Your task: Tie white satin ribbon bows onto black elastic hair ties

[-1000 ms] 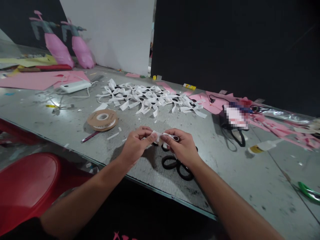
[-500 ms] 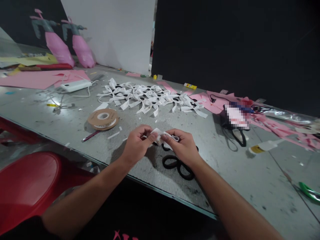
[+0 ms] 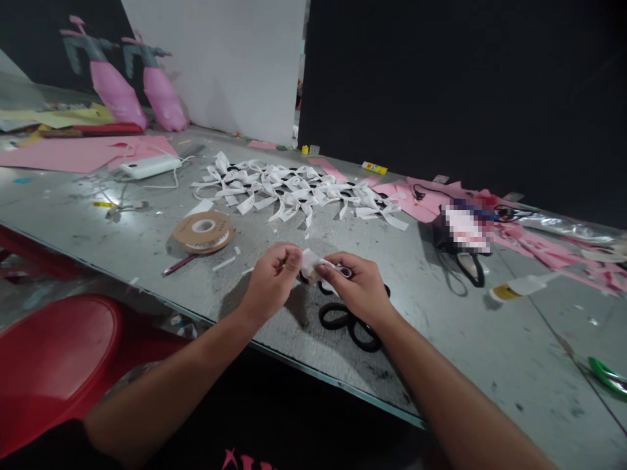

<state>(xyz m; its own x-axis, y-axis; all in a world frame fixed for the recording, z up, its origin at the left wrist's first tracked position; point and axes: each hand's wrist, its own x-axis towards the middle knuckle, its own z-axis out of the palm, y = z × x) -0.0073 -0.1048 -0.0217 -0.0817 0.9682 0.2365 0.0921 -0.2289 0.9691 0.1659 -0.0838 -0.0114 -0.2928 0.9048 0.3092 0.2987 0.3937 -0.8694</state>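
Hands are working one white ribbon piece [image 3: 313, 263] just above the table [image 3: 441, 339]. Left hand [image 3: 270, 285] is pinching its left end between thumb and forefinger; right hand [image 3: 356, 289] is pinching the right end, fingers closed narrow. Scissors [image 3: 347, 321] are lying under the right fingers; ribbon spool [image 3: 202, 232] is sitting well left of the left fingers.
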